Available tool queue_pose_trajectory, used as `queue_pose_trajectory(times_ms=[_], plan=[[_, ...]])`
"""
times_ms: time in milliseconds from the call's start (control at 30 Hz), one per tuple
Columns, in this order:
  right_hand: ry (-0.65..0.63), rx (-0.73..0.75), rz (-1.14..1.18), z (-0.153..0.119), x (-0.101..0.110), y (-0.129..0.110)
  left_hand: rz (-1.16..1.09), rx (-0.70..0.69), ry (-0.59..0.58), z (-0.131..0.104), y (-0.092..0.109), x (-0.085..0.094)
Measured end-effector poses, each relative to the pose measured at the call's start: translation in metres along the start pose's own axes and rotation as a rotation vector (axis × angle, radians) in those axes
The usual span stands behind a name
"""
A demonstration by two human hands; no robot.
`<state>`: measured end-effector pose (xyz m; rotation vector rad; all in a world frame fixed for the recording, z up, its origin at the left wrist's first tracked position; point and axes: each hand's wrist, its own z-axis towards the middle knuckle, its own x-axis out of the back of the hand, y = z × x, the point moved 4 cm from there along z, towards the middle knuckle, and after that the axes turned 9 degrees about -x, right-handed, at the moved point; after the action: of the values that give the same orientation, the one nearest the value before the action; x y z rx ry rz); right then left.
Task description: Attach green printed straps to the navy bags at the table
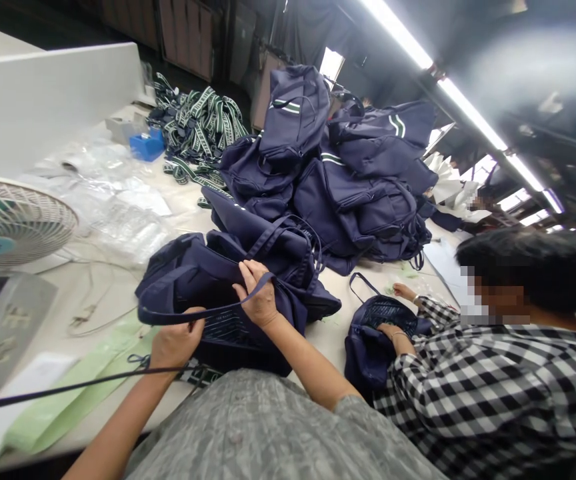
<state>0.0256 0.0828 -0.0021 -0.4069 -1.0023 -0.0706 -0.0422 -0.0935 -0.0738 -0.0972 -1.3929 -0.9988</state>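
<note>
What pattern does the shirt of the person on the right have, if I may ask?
Black-and-white checks on the shirt, clear in the head view.

Single head-worn camera, looking forward and steeply down from just above the wearer's grey patterned fabric shirt [248,433]; a pale, flat-topped worktable [93,287] lies close below, the room beyond tilts, and no second view shares the scene.

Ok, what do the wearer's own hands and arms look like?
Left hand and right hand: no gloves, forearms bare. Short, mottled grey fabric sleeve on the right arm; left sleeve out of view. A thin black cord crosses at the left wrist.
</note>
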Motion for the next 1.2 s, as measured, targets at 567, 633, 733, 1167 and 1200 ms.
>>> queue_pose_trajectory(times_ms=[567,633,733,1167,1200], plan=[[-0.509,0.059,-0.184,0.022,0.008,-0.064,-0.155,0.017,0.007,0.001,0.002,0.002],[-0.455,0.130,-0.170,0.014,0.013,-0.069,-0.142,0.041,-0.004,0.000,0.002,0.002],[-0.582,0.035,-0.131,0.020,0.009,-0.063,-0.153,0.010,0.004,0.000,0.002,-0.001],[-0.888,-0.243,0.526,0.055,-0.014,-0.016,-0.159,0.010,0.098,-0.002,0.002,0.002],[-0.925,-0.219,0.511,0.055,-0.015,-0.020,-0.146,0.022,0.093,-0.003,0.002,0.003]])
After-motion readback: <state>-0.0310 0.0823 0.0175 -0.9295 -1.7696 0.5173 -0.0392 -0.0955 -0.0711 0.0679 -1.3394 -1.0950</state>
